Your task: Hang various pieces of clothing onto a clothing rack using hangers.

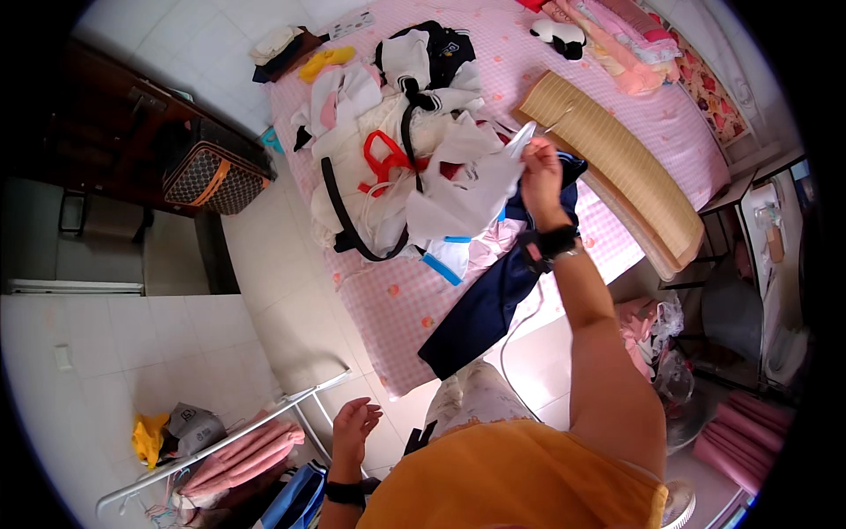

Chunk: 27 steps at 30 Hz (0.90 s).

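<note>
My right hand [542,172] reaches over the bed with its fingers closed on the raised edge of a white shirt [463,185]. The shirt hangs partly lifted over a pile of clothes. Beneath and beside it lie dark navy trousers [485,304], whose leg stretches toward me. A red strappy piece [383,160] and a long black band [339,207] rest on cream clothing [370,212] left of the shirt. My left hand [354,428] hangs low by my side, empty, its fingers loosely apart.
A rolled bamboo mat [617,167] lies along the bed's right side. The bed has a pink checked sheet [374,309]. A patterned suitcase [216,176] stands at left. Near my left hand is a white metal rack [229,450] with clothes. A pale cord [504,348] trails beside my legs.
</note>
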Each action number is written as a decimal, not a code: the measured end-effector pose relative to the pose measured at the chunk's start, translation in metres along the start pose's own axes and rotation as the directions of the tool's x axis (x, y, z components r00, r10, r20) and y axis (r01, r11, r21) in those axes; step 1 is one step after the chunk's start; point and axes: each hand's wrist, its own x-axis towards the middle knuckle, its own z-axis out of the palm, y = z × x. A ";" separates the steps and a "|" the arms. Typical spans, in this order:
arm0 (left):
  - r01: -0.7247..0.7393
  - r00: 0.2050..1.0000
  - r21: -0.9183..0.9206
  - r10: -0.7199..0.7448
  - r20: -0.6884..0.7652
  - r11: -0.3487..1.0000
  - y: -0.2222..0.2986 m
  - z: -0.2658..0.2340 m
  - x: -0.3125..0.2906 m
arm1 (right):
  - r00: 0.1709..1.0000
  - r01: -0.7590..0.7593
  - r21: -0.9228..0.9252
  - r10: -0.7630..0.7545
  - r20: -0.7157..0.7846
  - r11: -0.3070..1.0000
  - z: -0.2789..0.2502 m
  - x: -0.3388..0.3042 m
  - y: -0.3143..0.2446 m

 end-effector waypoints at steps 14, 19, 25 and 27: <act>-0.268 0.924 0.105 0.225 0.308 0.958 0.045 0.038 0.027 | 0.826 0.368 -0.280 -0.174 0.537 0.887 0.162 -0.083 -0.296; -0.429 0.863 0.118 0.368 0.346 0.896 0.064 0.050 0.020 | 0.593 0.330 -0.384 0.127 0.795 0.862 0.197 -0.140 -0.349; -0.636 0.463 -0.243 0.614 0.639 0.732 0.127 0.095 -0.079 | 0.320 0.289 -0.506 0.416 0.851 0.813 0.226 -0.230 -0.257; -0.540 0.447 -0.409 0.663 0.601 0.735 0.127 0.095 -0.080 | 0.325 0.282 -0.496 0.405 0.855 0.821 0.222 -0.256 -0.199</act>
